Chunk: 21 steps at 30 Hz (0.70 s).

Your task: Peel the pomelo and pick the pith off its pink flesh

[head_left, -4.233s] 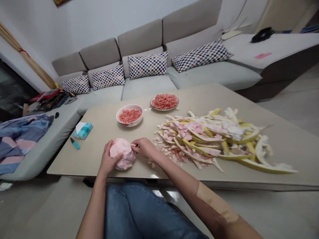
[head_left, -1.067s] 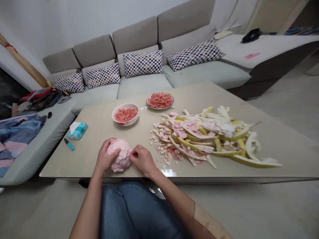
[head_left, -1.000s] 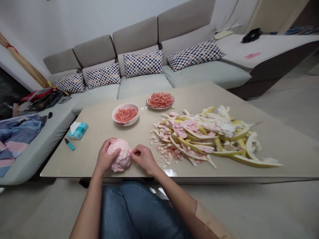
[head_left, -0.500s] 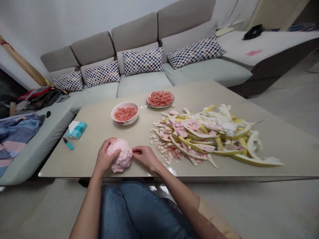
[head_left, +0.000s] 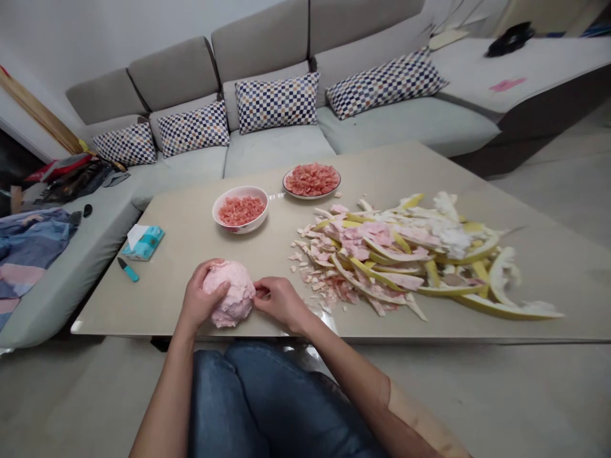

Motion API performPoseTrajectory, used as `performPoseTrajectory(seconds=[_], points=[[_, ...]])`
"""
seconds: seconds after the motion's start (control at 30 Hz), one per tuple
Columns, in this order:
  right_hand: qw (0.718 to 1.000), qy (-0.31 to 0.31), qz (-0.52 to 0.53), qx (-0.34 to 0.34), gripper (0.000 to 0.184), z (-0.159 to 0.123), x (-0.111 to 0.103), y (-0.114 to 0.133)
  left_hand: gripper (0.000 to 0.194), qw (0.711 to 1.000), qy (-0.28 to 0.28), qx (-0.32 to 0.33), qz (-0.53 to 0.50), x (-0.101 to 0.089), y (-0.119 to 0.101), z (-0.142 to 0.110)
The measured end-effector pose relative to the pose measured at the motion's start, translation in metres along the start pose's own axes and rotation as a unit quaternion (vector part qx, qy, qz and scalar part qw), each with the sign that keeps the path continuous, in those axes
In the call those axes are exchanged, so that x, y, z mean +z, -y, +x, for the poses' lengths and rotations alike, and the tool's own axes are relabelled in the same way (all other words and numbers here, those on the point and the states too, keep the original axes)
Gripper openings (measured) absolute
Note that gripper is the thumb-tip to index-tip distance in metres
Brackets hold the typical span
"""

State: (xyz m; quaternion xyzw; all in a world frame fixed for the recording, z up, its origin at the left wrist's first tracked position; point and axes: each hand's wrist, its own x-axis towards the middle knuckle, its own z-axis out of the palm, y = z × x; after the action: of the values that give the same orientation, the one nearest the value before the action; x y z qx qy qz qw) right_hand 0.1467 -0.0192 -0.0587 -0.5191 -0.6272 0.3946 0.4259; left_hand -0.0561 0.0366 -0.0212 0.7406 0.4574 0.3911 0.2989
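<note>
A peeled pomelo (head_left: 235, 296), its round body still covered in pale pink pith, is held over the table's near edge. My left hand (head_left: 198, 299) wraps round its left side, thumb across the front. On the opposite side my right hand (head_left: 282, 304) pinches the pith with thumb and fingertips; the exact bit between them is too small to see. To the right lies a heap of yellow-green pomelo rind (head_left: 405, 257) with white and pink pith scraps. A white bowl (head_left: 219, 216) and a dark-rimmed plate (head_left: 289, 191) farther back hold pink-red pomelo flesh.
On the left of the table (head_left: 181, 229) lie a blue tissue pack (head_left: 147, 243) and a small knife with a teal handle (head_left: 128, 271). A grey sofa (head_left: 281, 143) with checked cushions (head_left: 277, 102) stands behind. Small crumbs of pith are scattered beside the rind heap.
The camera view has shifted slightly, so the table and sofa sit a little differently. Both hands keep nearly the same hold on the pomelo.
</note>
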Motion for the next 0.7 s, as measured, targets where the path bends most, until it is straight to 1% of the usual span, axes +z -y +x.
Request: performPoseTrajectory(seconds=[0.07,0.17,0.27,0.33,0.43,0.5,0.57,0.7], points=[[0.999,-0.021,-0.033,0.002,0.015,-0.002,0.005,0.000,0.047,1.000,0.001,0.002,0.007,0.001,0.000,0.000],[0.994,-0.068,-0.082,0.002,0.014,-0.004,0.012,-0.001,0.047,1.000,-0.001,0.006,0.016,0.001,-0.001,0.000],[0.991,-0.102,-0.087,0.005,0.015,-0.004,0.016,-0.003,0.047,1.000,-0.005,0.015,0.023,0.002,-0.003,-0.002],[0.994,-0.093,-0.058,0.005,0.016,-0.004,0.015,-0.007,0.046,1.000,-0.005,0.014,0.018,0.002,-0.004,-0.002],[0.999,-0.050,-0.004,-0.002,0.019,-0.003,0.012,-0.011,0.047,1.000,-0.003,0.006,0.010,0.002,-0.003,-0.002],[0.999,-0.037,0.016,0.002,0.019,-0.002,0.010,-0.013,0.048,1.000,-0.002,0.003,0.006,0.002,-0.002,-0.001],[0.999,-0.047,0.015,0.013,0.015,-0.001,0.010,-0.013,0.048,1.000,0.000,0.004,0.006,0.002,-0.002,-0.001],[0.995,-0.095,-0.005,0.033,0.010,0.001,0.015,-0.012,0.048,1.000,-0.007,0.009,0.023,0.003,-0.003,-0.002]])
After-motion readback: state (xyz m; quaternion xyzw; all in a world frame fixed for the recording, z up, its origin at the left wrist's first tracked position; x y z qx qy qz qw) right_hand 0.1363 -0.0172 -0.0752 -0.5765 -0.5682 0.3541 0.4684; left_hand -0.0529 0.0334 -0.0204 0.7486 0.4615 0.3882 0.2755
